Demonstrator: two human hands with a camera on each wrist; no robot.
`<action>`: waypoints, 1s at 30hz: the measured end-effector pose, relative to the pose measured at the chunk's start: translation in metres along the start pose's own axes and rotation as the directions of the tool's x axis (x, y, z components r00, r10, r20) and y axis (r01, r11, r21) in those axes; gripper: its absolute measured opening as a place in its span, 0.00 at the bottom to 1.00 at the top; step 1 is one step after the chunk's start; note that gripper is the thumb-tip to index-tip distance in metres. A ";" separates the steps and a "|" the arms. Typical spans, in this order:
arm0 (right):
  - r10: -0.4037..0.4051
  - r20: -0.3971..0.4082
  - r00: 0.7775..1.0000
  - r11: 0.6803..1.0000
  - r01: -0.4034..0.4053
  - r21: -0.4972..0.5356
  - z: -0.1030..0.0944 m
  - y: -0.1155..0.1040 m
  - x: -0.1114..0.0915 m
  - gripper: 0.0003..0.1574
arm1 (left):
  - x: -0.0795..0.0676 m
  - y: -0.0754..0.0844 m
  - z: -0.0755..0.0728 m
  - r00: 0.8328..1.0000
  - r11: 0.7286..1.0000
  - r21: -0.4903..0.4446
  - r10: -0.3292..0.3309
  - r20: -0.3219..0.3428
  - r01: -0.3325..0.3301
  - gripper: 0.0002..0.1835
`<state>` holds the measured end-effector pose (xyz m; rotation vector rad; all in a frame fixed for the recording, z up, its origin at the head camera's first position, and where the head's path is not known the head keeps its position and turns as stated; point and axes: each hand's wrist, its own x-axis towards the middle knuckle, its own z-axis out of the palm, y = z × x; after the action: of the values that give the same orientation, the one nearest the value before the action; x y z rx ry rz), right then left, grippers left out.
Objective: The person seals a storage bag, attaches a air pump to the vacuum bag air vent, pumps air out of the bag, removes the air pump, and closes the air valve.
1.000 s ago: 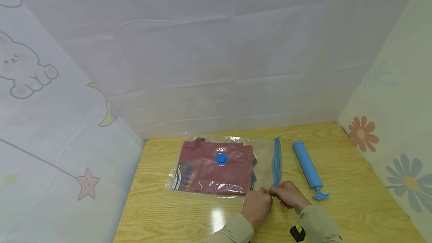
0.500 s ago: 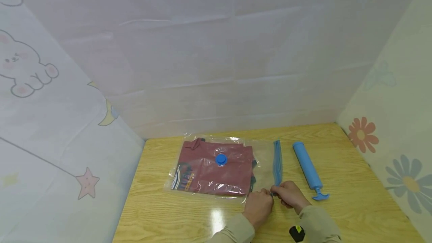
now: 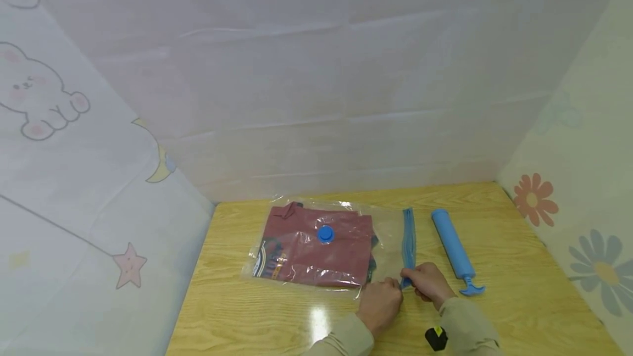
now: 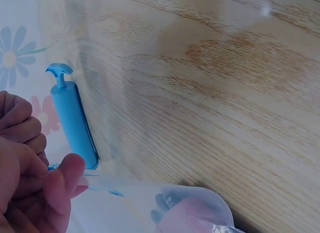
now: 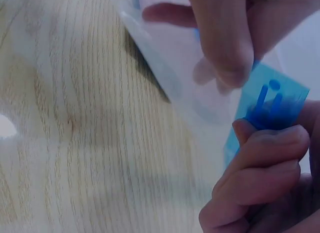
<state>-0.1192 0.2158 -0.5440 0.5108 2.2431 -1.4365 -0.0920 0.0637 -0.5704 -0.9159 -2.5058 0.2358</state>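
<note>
A clear vacuum storage bag [image 3: 388, 229] lies flat on the table, with a folded maroon garment [image 3: 316, 257] inside and a round blue valve cap [image 3: 325, 234] on top. Along its right end runs a blue zip strip [image 3: 409, 235]. At the strip's near corner my left hand [image 3: 381, 304] pinches the bag edge between thumb and fingers. Just right of it, my right hand [image 3: 429, 283] grips the strip, fingers curled. The right wrist view shows a darker blue zip slider [image 5: 270, 113] at my right fingertips, partly hidden by them.
A blue hand pump [image 3: 452, 243] with a T-shaped handle lies right of the bag. Near the front of the wooden table [image 3: 237, 317], beside the right sleeve [image 3: 467, 326], sits a small black object [image 3: 436, 338] with a yellow mark. Printed sheets rise at the back and sides.
Both hands have shifted slightly to the right, the right one a little away from the left. More of the blue strip's near end shows between them. The bag and pump stay put.
</note>
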 end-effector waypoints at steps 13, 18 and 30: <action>-0.078 -0.053 0.996 0.996 0.075 -0.049 -0.009 0.010 0.026 0.27 | 0.001 -0.002 0.004 0.995 0.994 0.034 0.104 0.008 -0.105 0.05; -0.118 -0.067 0.991 0.989 0.111 -0.096 -0.012 0.009 0.034 0.25 | 0.001 -0.003 0.002 0.993 0.993 0.028 0.114 0.020 -0.114 0.07; -0.135 -0.085 0.987 0.983 0.123 -0.136 -0.017 0.004 0.047 0.28 | -0.005 0.000 -0.006 0.990 0.987 0.084 0.138 0.019 -0.139 0.06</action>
<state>-0.1595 0.2368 -0.5657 0.4039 2.4660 -1.3397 -0.0857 0.0606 -0.5667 -1.0578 -2.4263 0.3917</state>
